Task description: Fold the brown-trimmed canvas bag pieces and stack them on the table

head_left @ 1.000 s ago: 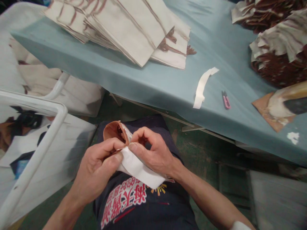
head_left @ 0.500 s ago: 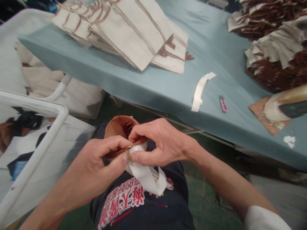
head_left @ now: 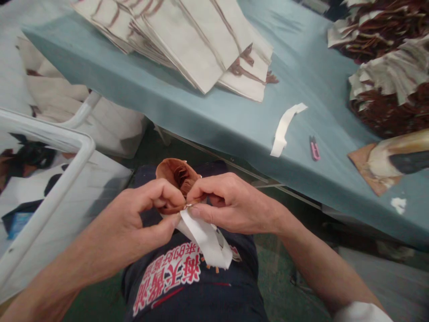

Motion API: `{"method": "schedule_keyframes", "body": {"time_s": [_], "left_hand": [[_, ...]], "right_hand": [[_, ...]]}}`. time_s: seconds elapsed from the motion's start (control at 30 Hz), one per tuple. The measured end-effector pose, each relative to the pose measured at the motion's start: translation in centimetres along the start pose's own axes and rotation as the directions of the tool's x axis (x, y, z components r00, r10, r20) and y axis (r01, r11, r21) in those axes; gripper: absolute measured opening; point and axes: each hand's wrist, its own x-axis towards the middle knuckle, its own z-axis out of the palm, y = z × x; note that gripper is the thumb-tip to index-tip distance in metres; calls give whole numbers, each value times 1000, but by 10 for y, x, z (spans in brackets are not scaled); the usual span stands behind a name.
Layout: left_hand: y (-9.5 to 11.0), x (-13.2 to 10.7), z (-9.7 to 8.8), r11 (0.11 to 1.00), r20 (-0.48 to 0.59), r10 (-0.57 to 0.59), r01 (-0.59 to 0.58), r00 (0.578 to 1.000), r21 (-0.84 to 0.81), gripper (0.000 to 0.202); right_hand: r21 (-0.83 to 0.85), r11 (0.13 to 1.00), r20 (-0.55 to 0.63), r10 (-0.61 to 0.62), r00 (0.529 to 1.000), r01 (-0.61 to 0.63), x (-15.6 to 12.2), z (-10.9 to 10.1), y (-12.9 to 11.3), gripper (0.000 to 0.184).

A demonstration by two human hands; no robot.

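Note:
A brown leather-like piece [head_left: 176, 172], curled into a cup shape with its hollow side up, sits over my lap. My left hand [head_left: 147, 221] pinches its near edge between thumb and forefinger. From the other side my right hand [head_left: 228, 203] pinches the same edge, the fingertips of both hands almost meeting. A white strip [head_left: 209, 243] hangs down from that spot over the dark apron [head_left: 201, 295] with red and white lettering. What exactly lies between the fingertips is too small to make out.
On the blue-covered table [head_left: 187, 116] lie stacked cream fabric panels [head_left: 197, 49], a loose white strip [head_left: 284, 127], pink thread snips [head_left: 314, 148] and brown-and-cream bundles [head_left: 392, 85]. A glue-smeared brown board [head_left: 362, 163] is at the right. White-framed bins [head_left: 89, 143] stand at my left.
My right hand has shifted slightly right and down, and its fingers grip nearer the edge. The brown piece shows more of its opening. The white strip now hangs straighter.

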Motion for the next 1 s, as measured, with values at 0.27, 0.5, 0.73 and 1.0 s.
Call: {"method": "schedule_keyframes", "body": {"time_s": [0.27, 0.5, 0.73, 1.0], "left_hand": [[7, -3, -1, 967, -64, 241, -234, 969, 101, 17], [4, -2, -1, 940, -95, 332, -321, 938, 115, 22], [6, -2, 1, 940, -132, 328, -311, 935, 138, 18], [5, -3, 12, 988, -179, 157, -153, 971, 35, 15]], "right_hand": [[611, 777, 147, 75, 986, -150, -3, 16, 19, 40], [706, 682, 131, 141, 981, -192, -10, 28, 30, 50], [724, 666, 105, 148, 983, -177, -9, 36, 39, 51], [706, 704, 9, 95, 995, -74, -5, 41, 35, 42]]}}
